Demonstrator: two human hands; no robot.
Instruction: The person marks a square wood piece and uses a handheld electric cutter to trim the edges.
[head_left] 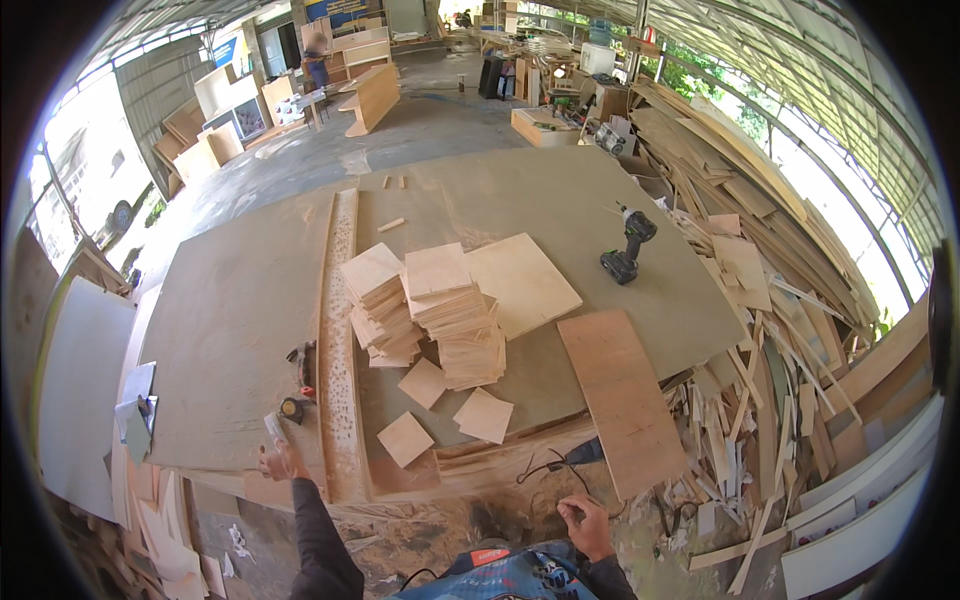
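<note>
My left hand point(284, 461) is closed on a small pale, flat-looking object point(274, 428) at the table's near left edge. Just beyond it lie a round black-and-yellow tape measure point(291, 409) and a dark hand tool with a red end point(303, 368), whose kind is unclear. My right hand point(586, 526) hangs before the table's near edge, fingers curled in toward the thumb; whatever they hold, if anything, is too small to make out. Uneven stacks of square plywood pieces point(455, 320) stand mid-table, with loose squares point(405, 439) nearer me.
A cordless drill point(628, 246) stands on the large worktable point(530, 185). A brown board point(622, 400) overhangs its near right edge. A sawdust-filled channel point(340, 300) runs down the table. Scrap wood point(760, 400) heaps up on the right; a person point(316, 65) is far back.
</note>
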